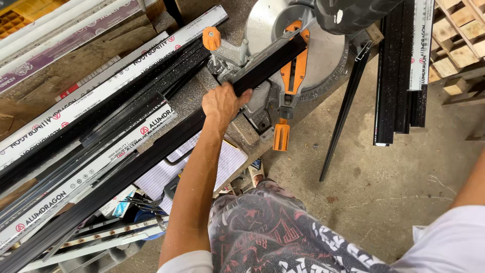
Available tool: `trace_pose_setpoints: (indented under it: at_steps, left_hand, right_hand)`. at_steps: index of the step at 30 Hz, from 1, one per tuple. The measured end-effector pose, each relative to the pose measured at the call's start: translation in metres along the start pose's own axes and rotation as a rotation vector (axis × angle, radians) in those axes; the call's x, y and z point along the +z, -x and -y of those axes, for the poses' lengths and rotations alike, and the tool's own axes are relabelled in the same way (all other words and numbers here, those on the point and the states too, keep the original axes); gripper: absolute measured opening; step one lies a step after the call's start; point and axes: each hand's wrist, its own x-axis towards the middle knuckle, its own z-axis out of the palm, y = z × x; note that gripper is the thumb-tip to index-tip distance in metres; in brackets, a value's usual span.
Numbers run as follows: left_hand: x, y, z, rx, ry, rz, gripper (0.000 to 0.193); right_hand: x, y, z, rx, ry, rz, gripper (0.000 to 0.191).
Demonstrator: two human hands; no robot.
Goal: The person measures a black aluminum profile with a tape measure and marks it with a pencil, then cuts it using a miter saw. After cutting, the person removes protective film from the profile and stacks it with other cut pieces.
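My left hand (222,101) grips a long black aluminium profile (151,156) that runs from the lower left up onto the table of a mitre saw (323,60). The profile's far end lies against the saw's fence, under the dark saw head (353,12). The saw has orange parts: a round knob (211,38) just above my hand and a handle (281,136) at the front. Only my right forearm (472,184) shows at the right edge; that hand is out of frame.
Wrapped white and black profiles (76,111) are stacked on the bench at left. More black profiles (391,76) and a thin black strip (343,111) lie on the concrete floor at right, beside a wooden pallet (459,35). A lined notebook (166,174) sits under the held profile.
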Motion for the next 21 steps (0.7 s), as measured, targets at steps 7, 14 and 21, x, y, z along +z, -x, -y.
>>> trace_pose_setpoints:
  at_steps: [7,14,21]
  left_hand:
    - [0.009,-0.002,0.004,0.022,0.002,-0.031,0.085]
    - [0.015,-0.008,0.007,0.024,0.037,0.040,0.084]
    - [0.019,-0.013,0.009,0.049,0.051,-0.048,0.084]
  right_hand:
    - [-0.001,0.022,0.007,-0.047,0.006,-0.024,0.036]
    - [-0.007,0.041,0.035,-0.103,0.001,-0.050,0.036]
    - [0.002,0.073,0.043,-0.151,-0.005,-0.077,0.036]
